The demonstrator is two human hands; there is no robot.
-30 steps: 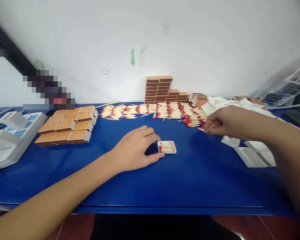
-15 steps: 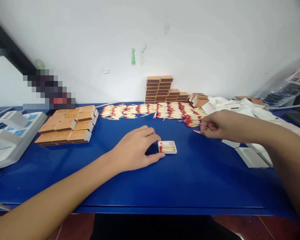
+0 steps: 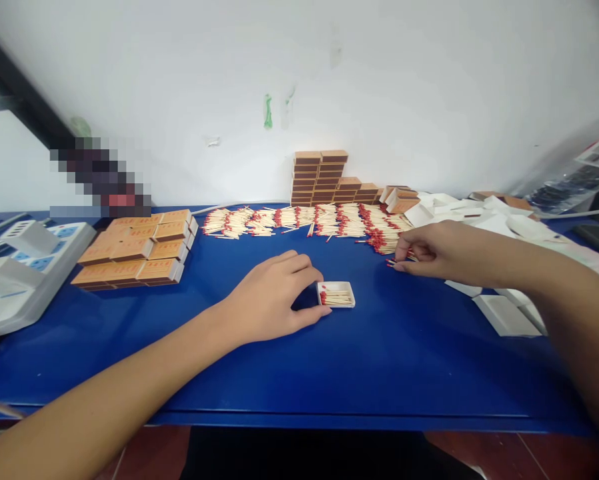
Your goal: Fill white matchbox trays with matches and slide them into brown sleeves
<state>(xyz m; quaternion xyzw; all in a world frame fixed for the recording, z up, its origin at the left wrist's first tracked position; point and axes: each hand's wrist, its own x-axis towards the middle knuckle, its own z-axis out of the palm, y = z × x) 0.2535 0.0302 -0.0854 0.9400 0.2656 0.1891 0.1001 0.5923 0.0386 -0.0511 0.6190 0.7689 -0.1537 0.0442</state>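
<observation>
Right of centre, the right hand (image 3: pixel 426 250) has shifted left, its closed pinch holding a few matches (image 3: pixel 390 264), seemingly parted from the pile (image 3: pixel 350 223); mid-frame, the left hand (image 3: pixel 274 297) grips the tray (image 3: pixel 339 287) between thumb and finger.

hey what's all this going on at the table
A person's left hand steadies a small white tray between thumb and fingers on the blue table; some red-tipped matches lie in it. The right hand pinches more matches beside a long row of loose ones. Orange matchboxes sit to the left, and others are stacked against the wall.
</observation>
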